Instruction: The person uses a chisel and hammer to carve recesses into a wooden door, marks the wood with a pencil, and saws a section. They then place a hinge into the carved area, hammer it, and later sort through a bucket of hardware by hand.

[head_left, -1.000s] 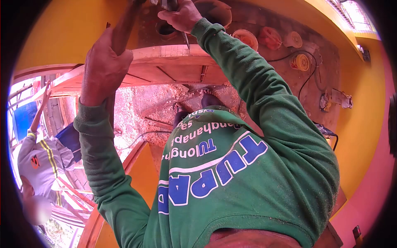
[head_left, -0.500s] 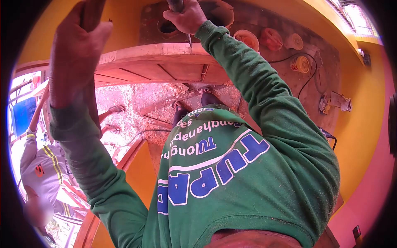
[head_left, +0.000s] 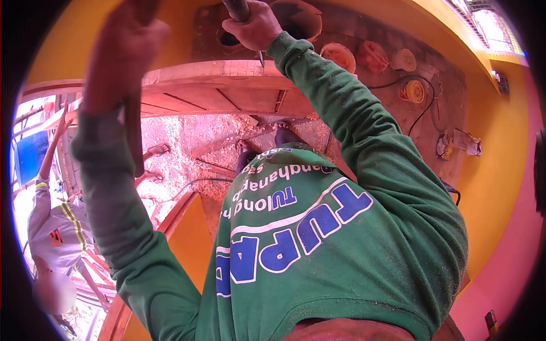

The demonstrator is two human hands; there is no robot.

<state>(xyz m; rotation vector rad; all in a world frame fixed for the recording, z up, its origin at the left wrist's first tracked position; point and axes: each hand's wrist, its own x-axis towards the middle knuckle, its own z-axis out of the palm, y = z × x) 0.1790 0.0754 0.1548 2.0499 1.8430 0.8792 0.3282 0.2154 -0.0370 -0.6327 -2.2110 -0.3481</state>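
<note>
Head view: dark chisel (head_left: 236, 9) aslant, tip toward door edge (head_left: 210, 70), right hand (head_left: 256, 27) clenched round it, left hand (head_left: 125, 57) round brown bar (head_left: 134, 136).

1. Bright daylight enters from the left and upper right, glaring white.
2. A pink cast tints the floor (head_left: 190, 129).
3. Motion blurs the left hand (head_left: 122, 57).
4. Fisheye edges bend into black corners.

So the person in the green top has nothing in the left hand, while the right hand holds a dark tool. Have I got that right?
Not quite: the left hand isn't empty. The head camera view shows it closed around a dark handle. The rest stands: the person wears a green top, and the right hand holds a dark tool.
</note>
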